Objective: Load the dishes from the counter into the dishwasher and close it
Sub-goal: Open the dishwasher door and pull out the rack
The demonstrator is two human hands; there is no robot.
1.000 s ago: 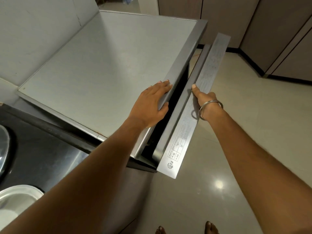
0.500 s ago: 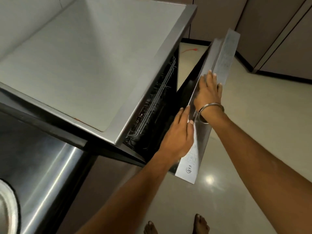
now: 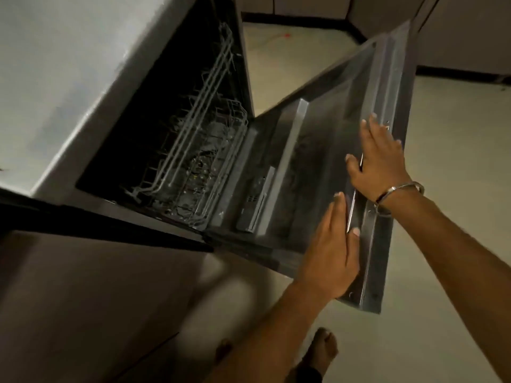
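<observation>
The dishwasher (image 3: 116, 111) fills the left and middle of the view, its flat grey top (image 3: 69, 64) running up to the left. Its door (image 3: 318, 150) hangs partly open, hinged at the bottom and tilted outward over the floor, inner face up. Inside the dark cavity the wire rack (image 3: 199, 139) shows, with what looks like a small basket at its front corner; whether any dishes sit in it cannot be told through the blur. A narrow raised panel, probably the detergent compartment (image 3: 255, 200), lies on the door's inner face near the hinge.

Both hands rest on the door's upper edge. The left hand (image 3: 331, 250) lies flat, fingers straight and together, palm against the inner face, thumb tip by the rim: an open grip, pressing rather than clasping. The right hand (image 3: 378, 158) sits further along the same edge, fingers spread and nearly straight over the rim, thumb on the inner face; this grip is also open. A metal bangle (image 3: 401, 193) circles the right wrist.

Beyond the door lies the pale tiled floor (image 3: 453, 194), with a dark skirting strip (image 3: 304, 23) under brown cabinet fronts (image 3: 456, 29) at the far wall. A small red mark (image 3: 286, 35) lies on the floor behind the machine. Below the dishwasher's top a brown panel (image 3: 83, 299) fills the lower left. The person's bare feet (image 3: 323, 346) stand on the floor just beneath the forearms, close to the door's near corner.
</observation>
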